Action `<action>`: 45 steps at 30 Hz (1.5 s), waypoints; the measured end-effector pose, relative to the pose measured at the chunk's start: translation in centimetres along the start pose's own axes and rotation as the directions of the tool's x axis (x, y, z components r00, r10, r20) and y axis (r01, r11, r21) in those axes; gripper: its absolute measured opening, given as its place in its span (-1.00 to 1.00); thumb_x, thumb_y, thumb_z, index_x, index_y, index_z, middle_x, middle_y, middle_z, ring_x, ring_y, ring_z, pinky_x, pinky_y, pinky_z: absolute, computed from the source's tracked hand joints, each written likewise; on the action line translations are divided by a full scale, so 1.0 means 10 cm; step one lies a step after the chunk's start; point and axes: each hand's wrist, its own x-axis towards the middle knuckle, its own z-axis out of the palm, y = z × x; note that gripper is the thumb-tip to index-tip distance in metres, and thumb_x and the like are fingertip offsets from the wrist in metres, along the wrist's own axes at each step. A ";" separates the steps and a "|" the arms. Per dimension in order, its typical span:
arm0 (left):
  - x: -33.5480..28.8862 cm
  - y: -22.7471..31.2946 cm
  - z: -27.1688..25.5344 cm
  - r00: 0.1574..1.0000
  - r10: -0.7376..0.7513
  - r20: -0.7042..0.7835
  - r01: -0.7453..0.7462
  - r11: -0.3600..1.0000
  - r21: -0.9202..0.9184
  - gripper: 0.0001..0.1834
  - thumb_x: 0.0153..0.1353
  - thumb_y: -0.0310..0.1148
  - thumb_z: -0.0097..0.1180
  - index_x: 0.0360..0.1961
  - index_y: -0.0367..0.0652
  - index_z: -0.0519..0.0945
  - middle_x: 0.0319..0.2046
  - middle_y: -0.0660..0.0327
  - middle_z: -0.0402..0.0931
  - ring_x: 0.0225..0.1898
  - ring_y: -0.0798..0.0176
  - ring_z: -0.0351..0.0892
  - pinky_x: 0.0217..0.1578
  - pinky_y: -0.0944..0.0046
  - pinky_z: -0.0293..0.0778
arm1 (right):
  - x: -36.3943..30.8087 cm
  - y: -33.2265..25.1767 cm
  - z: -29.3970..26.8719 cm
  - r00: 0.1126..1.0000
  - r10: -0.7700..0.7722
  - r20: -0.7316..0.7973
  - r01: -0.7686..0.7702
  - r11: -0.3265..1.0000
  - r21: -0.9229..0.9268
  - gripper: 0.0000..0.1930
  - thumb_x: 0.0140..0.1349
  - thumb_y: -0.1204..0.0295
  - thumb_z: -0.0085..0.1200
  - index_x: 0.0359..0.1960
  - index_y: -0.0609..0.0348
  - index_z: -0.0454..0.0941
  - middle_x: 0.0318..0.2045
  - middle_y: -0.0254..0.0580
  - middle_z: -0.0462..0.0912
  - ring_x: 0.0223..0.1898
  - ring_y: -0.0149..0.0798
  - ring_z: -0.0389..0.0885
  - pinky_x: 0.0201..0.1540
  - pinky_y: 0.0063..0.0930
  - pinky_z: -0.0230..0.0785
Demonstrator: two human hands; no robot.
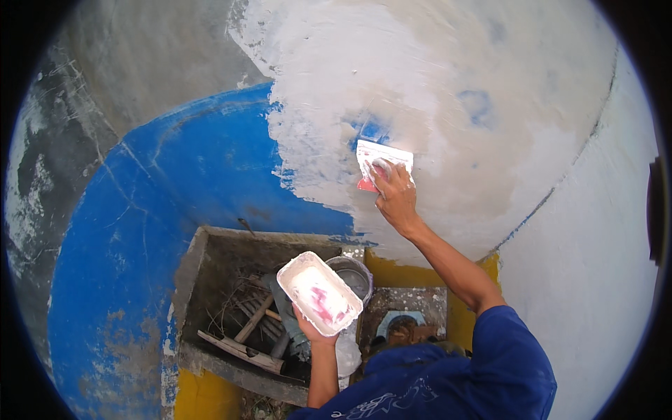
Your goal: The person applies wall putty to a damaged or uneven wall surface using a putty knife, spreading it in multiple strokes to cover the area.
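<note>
Putty knife [381, 162], white-bladed with a red grip, lies flat against the wall [448, 91] in the upper middle of the view, at the lower edge of the fresh white coat. To the far left, the wall is bare grey, scratched and stained. Next comes a large blue painted patch [154, 210], scuffed and flaking toward the bottom, with a yellow band [203, 395] beneath it. At centre left a concrete trough [203, 252] holds sticks, a wooden-handled tool [253, 318] and debris. Above it the left hand [311, 332] supports a rectangular tray [319, 292] from below; the tray is smeared with white putty and pink streaks. The fingers are wrapped under the tray's near end, thumb on its side. Just beyond the tray stands a grey bucket [353, 274], partly hidden by it. Right of centre, the right hand [395, 199] presses the putty knife to the wall, fingers clamped together on the grip, fingertips resting on the blade. The right arm runs down to a blue sleeve [504, 350]. White putty covers the wall above and right of the blade, with faint blue showing through in places. To the far right, the wall is plain off-white
</note>
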 end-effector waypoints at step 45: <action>0.02 -0.03 -0.05 0.999 -0.021 0.035 0.021 1.000 0.009 -0.34 0.30 0.16 -0.17 0.28 -0.03 0.33 0.18 0.15 0.39 0.19 -0.06 0.39 0.14 -0.22 0.36 | 0.17 -0.16 0.06 1.000 0.011 -0.007 -0.011 0.999 -0.042 -0.49 -0.17 0.62 0.14 -0.04 0.07 0.62 0.05 -0.16 0.49 -0.02 -0.02 0.45 -0.02 -0.18 0.41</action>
